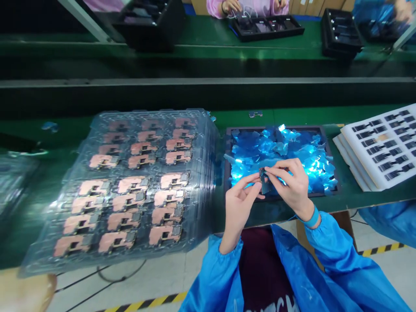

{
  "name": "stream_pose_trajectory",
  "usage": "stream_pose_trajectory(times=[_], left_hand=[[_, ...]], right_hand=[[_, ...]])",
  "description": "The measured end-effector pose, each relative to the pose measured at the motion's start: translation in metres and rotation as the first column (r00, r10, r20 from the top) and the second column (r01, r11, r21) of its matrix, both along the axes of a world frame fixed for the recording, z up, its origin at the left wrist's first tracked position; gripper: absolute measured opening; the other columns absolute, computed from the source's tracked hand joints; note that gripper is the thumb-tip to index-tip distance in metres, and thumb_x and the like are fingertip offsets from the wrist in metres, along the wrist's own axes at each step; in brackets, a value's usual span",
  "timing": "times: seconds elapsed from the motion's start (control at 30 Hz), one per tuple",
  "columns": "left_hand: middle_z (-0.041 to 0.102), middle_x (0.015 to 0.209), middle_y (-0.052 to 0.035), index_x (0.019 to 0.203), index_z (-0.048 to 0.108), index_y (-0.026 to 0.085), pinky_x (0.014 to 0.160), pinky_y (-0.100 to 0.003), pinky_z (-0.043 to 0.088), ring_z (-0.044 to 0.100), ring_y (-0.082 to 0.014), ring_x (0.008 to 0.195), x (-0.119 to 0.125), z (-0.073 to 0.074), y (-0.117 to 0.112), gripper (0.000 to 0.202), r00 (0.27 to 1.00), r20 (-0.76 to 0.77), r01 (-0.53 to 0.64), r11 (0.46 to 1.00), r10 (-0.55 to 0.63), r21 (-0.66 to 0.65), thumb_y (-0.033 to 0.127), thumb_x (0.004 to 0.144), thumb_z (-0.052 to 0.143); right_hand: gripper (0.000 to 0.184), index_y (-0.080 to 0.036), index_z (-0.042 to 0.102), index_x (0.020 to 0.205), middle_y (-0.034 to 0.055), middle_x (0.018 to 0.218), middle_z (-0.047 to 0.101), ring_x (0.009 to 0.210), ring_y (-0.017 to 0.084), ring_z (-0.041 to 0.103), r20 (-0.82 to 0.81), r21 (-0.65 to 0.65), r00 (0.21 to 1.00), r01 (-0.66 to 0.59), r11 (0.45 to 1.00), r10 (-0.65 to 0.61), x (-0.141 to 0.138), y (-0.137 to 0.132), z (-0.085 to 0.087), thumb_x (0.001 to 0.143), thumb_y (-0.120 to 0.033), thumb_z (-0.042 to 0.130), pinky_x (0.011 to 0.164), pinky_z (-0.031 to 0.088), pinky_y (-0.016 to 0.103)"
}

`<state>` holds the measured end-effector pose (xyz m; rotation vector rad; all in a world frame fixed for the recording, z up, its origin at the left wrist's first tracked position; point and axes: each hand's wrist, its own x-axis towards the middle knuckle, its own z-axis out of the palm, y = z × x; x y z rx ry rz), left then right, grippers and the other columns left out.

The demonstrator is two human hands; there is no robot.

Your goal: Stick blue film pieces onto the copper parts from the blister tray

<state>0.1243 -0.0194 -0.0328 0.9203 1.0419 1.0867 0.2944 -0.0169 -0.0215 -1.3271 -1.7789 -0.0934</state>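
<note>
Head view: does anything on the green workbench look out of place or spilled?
Yes. A small blue-and-dark scrap lies loose on the green workbench, outside the black tray heaped with crumpled blue film. Another blue scrap lies left of the stacked clear trays. Both look stray, away from any tray.

Hidden by fingers, cut by edges

The dark piece (262, 176) between left hand (239, 209) and right hand (290, 186) is half covered, too small to identify; foam tray (378, 145) runs off right edge; co-worker's pink sleeve (215, 6) runs off top edge.
</note>
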Motion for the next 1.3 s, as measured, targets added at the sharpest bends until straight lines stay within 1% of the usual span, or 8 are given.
stream_pose_trajectory(times=[0.33, 0.53, 0.73, 0.83, 1.0, 1.1, 1.2, 1.3], left_hand=[[0.081, 0.110, -0.0071, 0.117, 0.079, 0.018, 0.059, -0.021, 0.065, 0.076, -0.0147, 0.077, 0.000, -0.006, 0.006, 0.047, 0.947, 0.317, 0.054, 0.945, 0.054, -0.323, 0.034, 0.078, 0.098], [0.082, 0.114, -0.0063, 0.123, 0.077, 0.019, 0.062, -0.017, 0.062, 0.079, -0.0146, 0.083, 0.002, -0.003, 0.012, 0.040, 0.903, 0.402, 0.024, 0.915, 0.154, -0.403, 0.023, 0.086, 0.091], [0.082, 0.120, -0.0112, 0.125, 0.075, 0.017, 0.076, -0.024, 0.065, 0.081, -0.0223, 0.103, 0.005, -0.004, 0.016, 0.034, 0.896, 0.340, -0.138, 0.905, 0.287, -0.402, 0.019, 0.091, 0.082], [0.081, 0.119, -0.0128, 0.119, 0.075, 0.016, 0.084, -0.032, 0.066, 0.081, -0.0275, 0.107, 0.003, -0.006, 0.017, 0.033, 0.894, 0.318, -0.198, 0.915, 0.316, -0.352, 0.024, 0.088, 0.083], [0.081, 0.103, -0.0102, 0.115, 0.072, 0.016, 0.087, -0.041, 0.067, 0.082, -0.0307, 0.101, 0.007, -0.009, 0.013, 0.045, 0.928, 0.187, -0.277, 0.932, 0.323, -0.234, 0.039, 0.081, 0.093], [0.080, 0.097, -0.0082, 0.108, 0.071, 0.015, 0.083, -0.040, 0.068, 0.083, -0.0290, 0.093, 0.012, -0.010, 0.010, 0.048, 0.934, 0.128, -0.306, 0.932, 0.333, -0.191, 0.042, 0.078, 0.096], [0.080, 0.097, -0.0080, 0.100, 0.067, 0.017, 0.080, -0.037, 0.068, 0.083, -0.0264, 0.090, 0.016, -0.009, 0.008, 0.043, 0.937, 0.134, -0.301, 0.939, 0.324, -0.164, 0.043, 0.080, 0.095], [0.078, 0.094, -0.0059, 0.095, 0.064, 0.018, 0.077, -0.035, 0.069, 0.082, -0.0236, 0.086, 0.017, -0.007, 0.003, 0.045, 0.931, 0.130, -0.323, 0.935, 0.342, -0.145, 0.049, 0.081, 0.093]], right_hand=[[0.018, -0.021, 0.073, 0.109, 0.0072, 0.102, 0.080, 0.096, 0.022, 0.071, 0.318, 0.030, 0.934, -0.181, 0.983, 0.163, 0.011, -0.017, 0.004, 0.102, -0.008, 0.063, 0.087, 0.063, 0.036], [0.022, -0.024, 0.069, 0.116, 0.0067, 0.103, 0.081, 0.096, 0.022, 0.076, 0.162, -0.022, 0.949, -0.272, 0.962, 0.272, 0.019, -0.028, -0.002, 0.102, -0.008, 0.060, 0.085, 0.065, 0.039], [0.015, -0.026, 0.067, 0.104, 0.0030, 0.085, 0.075, 0.078, 0.021, 0.073, -0.174, 0.087, 0.984, -0.021, 0.996, 0.036, 0.020, -0.028, -0.006, 0.099, -0.012, 0.065, 0.069, 0.060, 0.038], [0.010, -0.025, 0.070, 0.107, 0.0058, 0.089, 0.075, 0.075, 0.021, 0.070, -0.167, -0.051, 0.967, 0.188, 0.981, -0.194, 0.031, -0.016, -0.016, 0.105, -0.024, 0.060, 0.068, 0.060, 0.038], [0.034, -0.020, 0.066, 0.135, 0.0192, 0.135, 0.070, 0.129, 0.036, 0.063, 0.048, -0.249, 0.951, 0.309, 0.918, -0.307, 0.034, 0.006, -0.025, 0.109, -0.037, 0.052, 0.105, 0.056, 0.060], [0.042, -0.022, 0.062, 0.144, 0.0185, 0.146, 0.065, 0.136, 0.035, 0.060, -0.073, -0.290, 0.984, 0.134, 0.948, -0.162, 0.013, 0.005, -0.020, 0.106, -0.040, 0.062, 0.106, 0.058, 0.055], [0.031, -0.023, 0.071, 0.125, 0.0098, 0.114, 0.076, 0.102, 0.025, 0.073, -0.318, -0.417, 0.948, -0.164, 0.894, 0.026, -0.010, 0.000, -0.015, 0.101, -0.042, 0.071, 0.073, 0.063, 0.034], [0.021, -0.022, 0.076, 0.103, 0.0059, 0.098, 0.077, 0.087, 0.021, 0.074, -0.466, -0.463, 0.884, -0.286, 0.839, 0.044, -0.020, -0.005, -0.016, 0.102, -0.042, 0.070, 0.066, 0.061, 0.029]])
